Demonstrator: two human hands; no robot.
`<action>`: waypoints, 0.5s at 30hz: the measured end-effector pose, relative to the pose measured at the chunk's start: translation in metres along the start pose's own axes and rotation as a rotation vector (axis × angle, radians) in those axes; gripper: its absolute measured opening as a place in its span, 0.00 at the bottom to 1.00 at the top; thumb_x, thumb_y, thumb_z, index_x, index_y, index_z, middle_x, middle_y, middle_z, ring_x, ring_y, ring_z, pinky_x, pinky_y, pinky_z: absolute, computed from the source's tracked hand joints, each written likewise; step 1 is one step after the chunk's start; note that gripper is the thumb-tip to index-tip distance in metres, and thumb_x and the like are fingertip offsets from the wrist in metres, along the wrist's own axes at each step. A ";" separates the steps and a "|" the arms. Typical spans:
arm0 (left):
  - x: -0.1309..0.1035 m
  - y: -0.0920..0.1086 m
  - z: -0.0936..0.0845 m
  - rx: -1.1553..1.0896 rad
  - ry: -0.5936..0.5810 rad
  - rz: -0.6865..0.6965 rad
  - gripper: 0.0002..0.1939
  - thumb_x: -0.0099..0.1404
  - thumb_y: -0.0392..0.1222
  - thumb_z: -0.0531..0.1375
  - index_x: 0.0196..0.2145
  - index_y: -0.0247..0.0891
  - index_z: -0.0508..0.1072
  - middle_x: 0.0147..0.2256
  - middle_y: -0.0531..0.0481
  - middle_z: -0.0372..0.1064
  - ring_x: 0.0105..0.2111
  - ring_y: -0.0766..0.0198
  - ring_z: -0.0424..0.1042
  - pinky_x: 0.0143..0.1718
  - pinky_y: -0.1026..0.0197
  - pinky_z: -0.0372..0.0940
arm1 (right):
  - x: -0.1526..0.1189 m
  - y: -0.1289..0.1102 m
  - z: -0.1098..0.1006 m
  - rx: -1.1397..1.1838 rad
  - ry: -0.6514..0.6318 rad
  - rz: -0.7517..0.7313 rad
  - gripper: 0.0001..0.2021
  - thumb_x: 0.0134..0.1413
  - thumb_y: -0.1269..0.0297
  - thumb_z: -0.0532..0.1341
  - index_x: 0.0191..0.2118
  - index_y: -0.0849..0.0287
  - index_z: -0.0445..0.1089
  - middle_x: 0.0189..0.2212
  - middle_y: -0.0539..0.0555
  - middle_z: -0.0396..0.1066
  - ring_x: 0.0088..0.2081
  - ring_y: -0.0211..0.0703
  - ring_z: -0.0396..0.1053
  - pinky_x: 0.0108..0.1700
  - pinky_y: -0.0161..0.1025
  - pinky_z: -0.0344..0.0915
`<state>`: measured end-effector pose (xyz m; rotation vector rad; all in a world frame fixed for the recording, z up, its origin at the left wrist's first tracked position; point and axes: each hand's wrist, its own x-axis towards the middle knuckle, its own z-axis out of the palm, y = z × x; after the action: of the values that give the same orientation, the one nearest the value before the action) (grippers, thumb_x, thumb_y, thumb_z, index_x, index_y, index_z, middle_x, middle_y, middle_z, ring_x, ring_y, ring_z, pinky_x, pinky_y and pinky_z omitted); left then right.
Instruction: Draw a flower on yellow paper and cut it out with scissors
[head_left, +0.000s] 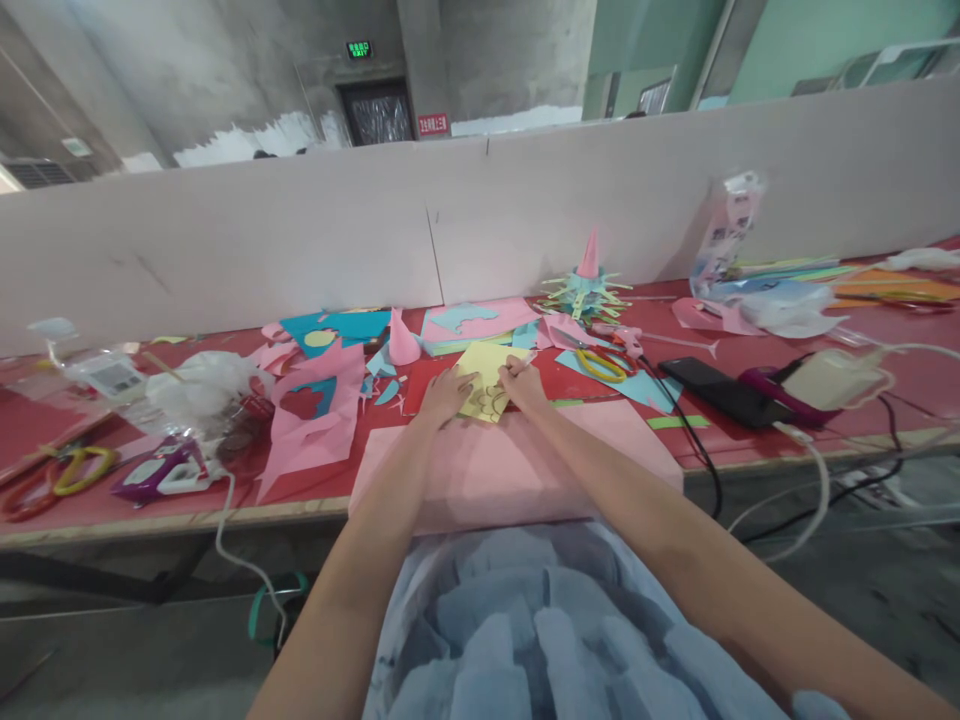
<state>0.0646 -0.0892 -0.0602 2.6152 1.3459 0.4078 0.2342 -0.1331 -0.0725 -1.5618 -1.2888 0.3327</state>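
Observation:
A yellow sheet of paper (484, 370) with dark curved lines drawn on its lower part lies in front of me, over red paper and the edge of a pink board (517, 455). My left hand (448, 393) rests on the sheet's left side, fingers stretched out. At its right side, my right hand (520, 383) is closed around a slim pen (531, 357), whose light-coloured end sticks out above the fingers. The pen's tip is hidden by the hand.
Pink and blue paper scraps (319, 400) spread left, beside a pink cone (403, 338). Yellow-handled scissors (602, 363), a black phone (716, 388) and cables lie right. A spiky paper piece (587, 285) stands behind. Far left are a purple glue gun (157, 470) and more scissors (56, 478).

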 end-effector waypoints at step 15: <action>0.000 0.000 -0.001 0.016 -0.016 0.000 0.21 0.67 0.43 0.47 0.56 0.53 0.63 0.60 0.54 0.53 0.59 0.57 0.53 0.58 0.51 0.49 | 0.000 0.002 0.000 -0.018 -0.023 -0.007 0.10 0.48 0.63 0.51 0.20 0.55 0.53 0.12 0.44 0.59 0.21 0.36 0.64 0.22 0.30 0.52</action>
<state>0.0644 -0.0889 -0.0595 2.6262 1.3498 0.3773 0.2352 -0.1328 -0.0742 -1.5719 -1.3179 0.3365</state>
